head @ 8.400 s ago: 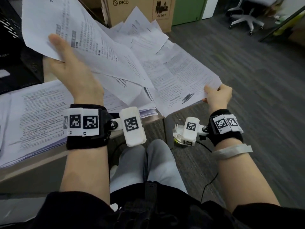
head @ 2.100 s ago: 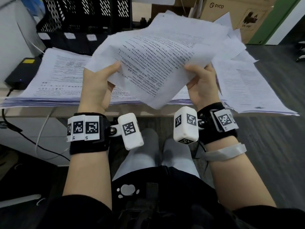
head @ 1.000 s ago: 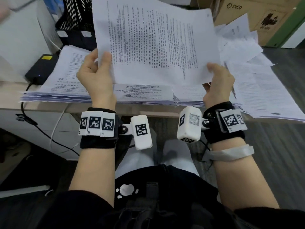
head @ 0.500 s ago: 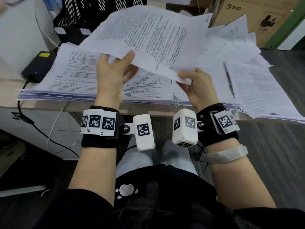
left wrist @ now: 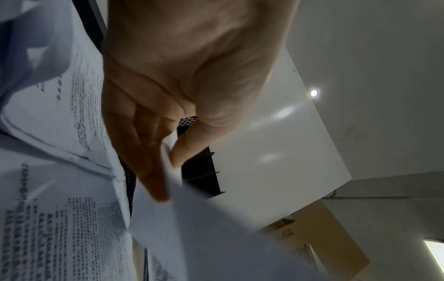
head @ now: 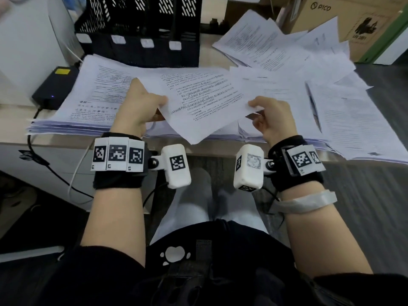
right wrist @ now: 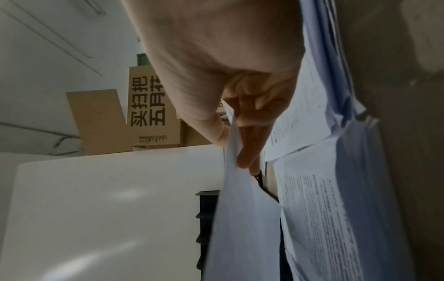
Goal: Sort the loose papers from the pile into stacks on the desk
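Note:
A printed sheet (head: 205,102) hangs low over the middle stack (head: 167,134) on the desk, held at both near corners. My left hand (head: 141,107) pinches its left edge between thumb and fingers (left wrist: 165,171). My right hand (head: 268,115) pinches its right corner (right wrist: 236,144). A tidy stack (head: 88,102) lies to the left. Another stack (head: 353,120) lies at the right, and the loose pile (head: 276,45) spreads at the back right.
A black mesh file rack (head: 141,29) stands behind the stacks. A black power adapter (head: 55,85) with cables sits at the far left of the desk (head: 13,115). Cardboard boxes (head: 357,21) rise at the back right. My knees are under the desk edge.
The sheet, held up facing me a second ago, has been tipped flat and lowered toward the middle stack. Both hands came down with it and still hold its edges.

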